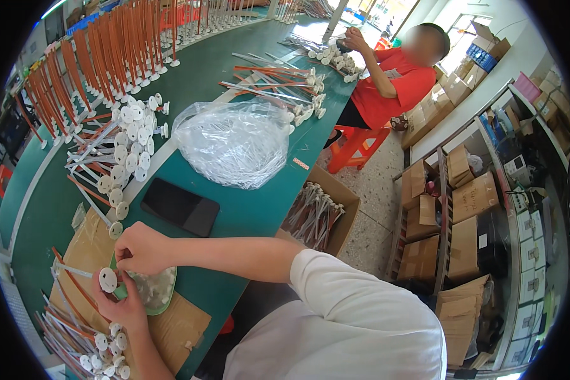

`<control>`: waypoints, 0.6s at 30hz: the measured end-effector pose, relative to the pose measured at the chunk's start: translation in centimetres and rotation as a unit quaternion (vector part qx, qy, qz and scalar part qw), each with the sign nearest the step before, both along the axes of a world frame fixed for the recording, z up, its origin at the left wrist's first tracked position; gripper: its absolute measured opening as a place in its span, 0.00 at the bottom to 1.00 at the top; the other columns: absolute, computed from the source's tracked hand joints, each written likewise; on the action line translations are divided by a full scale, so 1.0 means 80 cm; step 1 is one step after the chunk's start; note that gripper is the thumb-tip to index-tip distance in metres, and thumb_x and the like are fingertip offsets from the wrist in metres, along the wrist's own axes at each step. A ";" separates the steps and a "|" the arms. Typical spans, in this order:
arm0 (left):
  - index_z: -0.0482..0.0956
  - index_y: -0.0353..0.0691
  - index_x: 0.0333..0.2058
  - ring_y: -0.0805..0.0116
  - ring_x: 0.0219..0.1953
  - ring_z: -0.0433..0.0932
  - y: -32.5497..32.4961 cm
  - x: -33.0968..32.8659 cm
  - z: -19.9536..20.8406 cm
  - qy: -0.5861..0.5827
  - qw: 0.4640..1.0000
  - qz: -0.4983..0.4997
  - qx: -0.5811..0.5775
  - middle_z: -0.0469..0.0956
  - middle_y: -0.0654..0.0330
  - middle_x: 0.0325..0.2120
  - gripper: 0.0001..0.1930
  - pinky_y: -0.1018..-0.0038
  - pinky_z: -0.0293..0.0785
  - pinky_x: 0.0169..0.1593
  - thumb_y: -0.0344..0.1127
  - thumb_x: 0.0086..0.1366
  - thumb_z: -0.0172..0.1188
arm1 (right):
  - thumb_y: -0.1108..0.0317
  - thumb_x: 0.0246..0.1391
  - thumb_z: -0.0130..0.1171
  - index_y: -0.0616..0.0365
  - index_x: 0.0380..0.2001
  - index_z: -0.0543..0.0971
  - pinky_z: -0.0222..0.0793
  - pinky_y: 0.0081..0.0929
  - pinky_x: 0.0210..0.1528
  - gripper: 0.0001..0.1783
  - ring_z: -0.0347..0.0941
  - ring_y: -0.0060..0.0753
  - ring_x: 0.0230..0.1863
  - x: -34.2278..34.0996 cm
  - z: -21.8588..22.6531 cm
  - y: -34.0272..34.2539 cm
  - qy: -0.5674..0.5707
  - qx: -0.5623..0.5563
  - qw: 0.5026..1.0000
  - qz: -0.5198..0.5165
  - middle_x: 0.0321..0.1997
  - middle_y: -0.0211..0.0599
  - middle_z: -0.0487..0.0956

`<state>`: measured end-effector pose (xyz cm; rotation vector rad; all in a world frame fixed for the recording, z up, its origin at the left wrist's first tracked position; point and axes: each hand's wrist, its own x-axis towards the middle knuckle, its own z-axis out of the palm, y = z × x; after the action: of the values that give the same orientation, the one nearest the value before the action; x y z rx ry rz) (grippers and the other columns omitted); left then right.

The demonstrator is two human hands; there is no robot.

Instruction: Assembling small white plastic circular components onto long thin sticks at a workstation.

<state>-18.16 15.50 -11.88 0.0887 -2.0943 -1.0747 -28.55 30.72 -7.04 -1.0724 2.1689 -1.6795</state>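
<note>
My left hand (125,306) is closed around a strip-like stem with a round white disc base (108,280); the disc faces up, and something green (120,291) shows by the fingers. Just beyond it, my right hand (144,248) is pinched shut; whatever its fingertips hold is too small to make out. Under both hands lies a green-rimmed dish (173,297) of small whitish pieces, on a flat cardboard sheet (187,320). Several similar stems with white discs (111,348) are heaped beside my left wrist. A black phone (180,206) rests beyond my right forearm.
A clear plastic bag of thin white strips (234,142) sits mid-table. More disc-based stems (130,139) are piled left; rows of brown ones (117,50) stand behind. A co-worker in a red shirt (396,85) sits beyond. A carton of stems (316,215) stands beside the table, shelves (446,202) at right.
</note>
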 end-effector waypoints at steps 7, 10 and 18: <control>0.72 0.32 0.54 0.68 0.36 0.80 -0.001 0.000 -0.001 0.014 1.000 0.015 -0.020 0.81 0.55 0.36 0.24 0.71 0.76 0.45 0.22 0.58 0.66 | 0.70 0.46 0.65 0.65 0.26 0.83 0.76 0.30 0.33 0.08 0.82 0.38 0.28 -0.001 0.005 0.004 -0.014 0.013 1.000 -0.020 0.25 0.45 0.83; 0.71 0.32 0.54 0.67 0.36 0.80 -0.003 0.000 -0.003 0.007 1.000 -0.009 0.015 0.81 0.54 0.37 0.24 0.71 0.76 0.45 0.22 0.58 0.66 | 0.71 0.47 0.65 0.66 0.27 0.83 0.76 0.30 0.32 0.07 0.82 0.38 0.27 0.000 0.005 0.001 -0.017 0.004 1.000 -0.021 0.25 0.45 0.83; 0.70 0.32 0.55 0.68 0.36 0.80 -0.002 -0.002 -0.002 0.007 1.000 -0.016 0.008 0.81 0.54 0.38 0.26 0.71 0.76 0.46 0.22 0.58 0.66 | 0.70 0.46 0.65 0.65 0.26 0.83 0.76 0.30 0.32 0.07 0.81 0.38 0.27 -0.002 0.004 0.002 -0.017 0.010 0.999 -0.026 0.25 0.45 0.83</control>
<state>-18.33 15.35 -12.06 0.0561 -2.0820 -1.1080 -28.70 30.85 -6.74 -0.9833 2.2069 -1.6823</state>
